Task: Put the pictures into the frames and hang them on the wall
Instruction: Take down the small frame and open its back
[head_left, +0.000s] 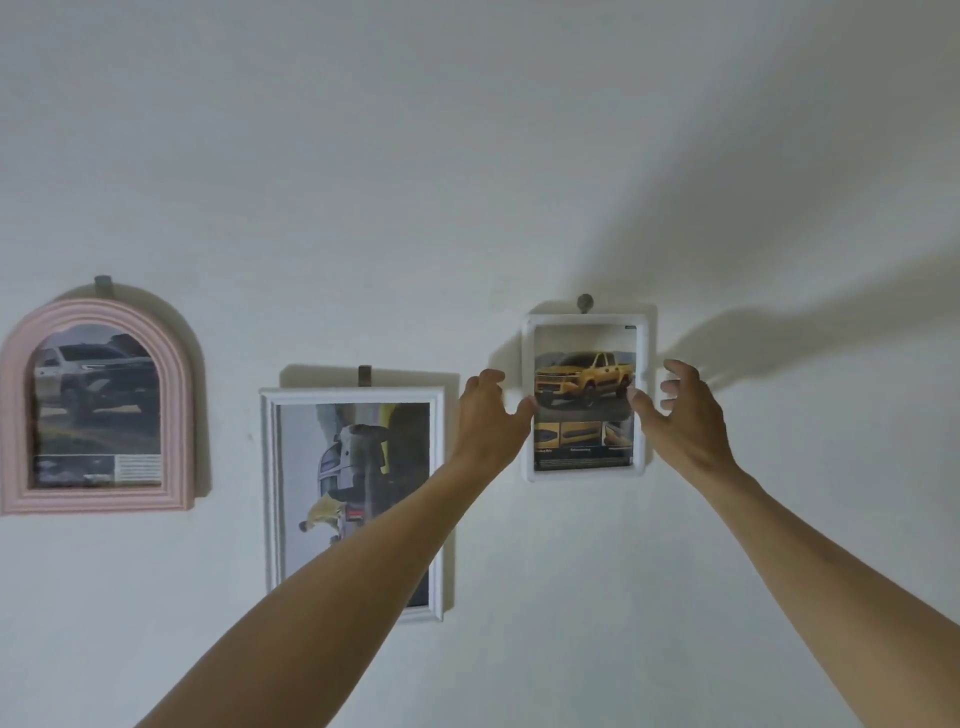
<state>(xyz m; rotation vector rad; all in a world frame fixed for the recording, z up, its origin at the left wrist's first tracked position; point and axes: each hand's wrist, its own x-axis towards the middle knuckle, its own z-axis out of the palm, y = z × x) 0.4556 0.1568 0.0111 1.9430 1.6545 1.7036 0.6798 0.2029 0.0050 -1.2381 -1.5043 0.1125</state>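
A small white frame (586, 318) holding a yellow pickup truck picture (584, 384) hangs from a hook (585, 301) on the wall. My left hand (485, 421) is at its left edge, thumb tip touching the border and fingers curled apart. At its right edge is my right hand (680, 415), its thumb on the border and its fingers spread off the frame. Neither hand wraps around the frame. A larger white frame (353, 396) with a sideways picture hangs lower left, partly hidden by my left forearm. At far left hangs a pink arched frame (98, 312) with a grey car picture.
The white wall (467, 182) fills the view. Grey hooks (364, 375) hold the frames. Bare wall lies above the frames, to the right of the small frame and below it.
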